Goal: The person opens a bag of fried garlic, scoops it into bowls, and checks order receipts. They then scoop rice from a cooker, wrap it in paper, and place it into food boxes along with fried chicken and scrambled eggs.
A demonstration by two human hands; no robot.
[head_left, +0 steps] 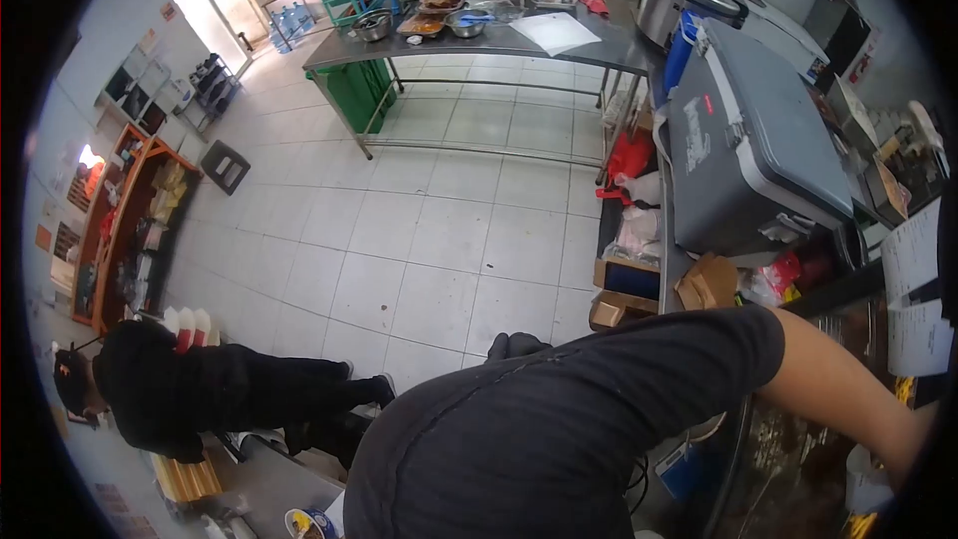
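Observation:
Neither of my hands can be seen. A torso in a black short-sleeved shirt [519, 429] fills the bottom centre. From its sleeve a bare arm [828, 379] stretches to the lower right, and its hand is lost at the dark edge of the view. Beside that forearm are a dark glossy surface [788, 449] and white papers [913, 260] with writing. A large grey cooler box [748, 140] with a closed lid stands on the metal counter beyond the arm. An opened cardboard box [624, 309] lies below the counter, near the shoulder.
A person in black [170, 389] bends over a counter [264, 489] at the lower left. At the back, a steel table [449, 45] carries bowls and trays of food, with a green bin [354, 95] under it. A dark stool [226, 167] stands on the tiled floor.

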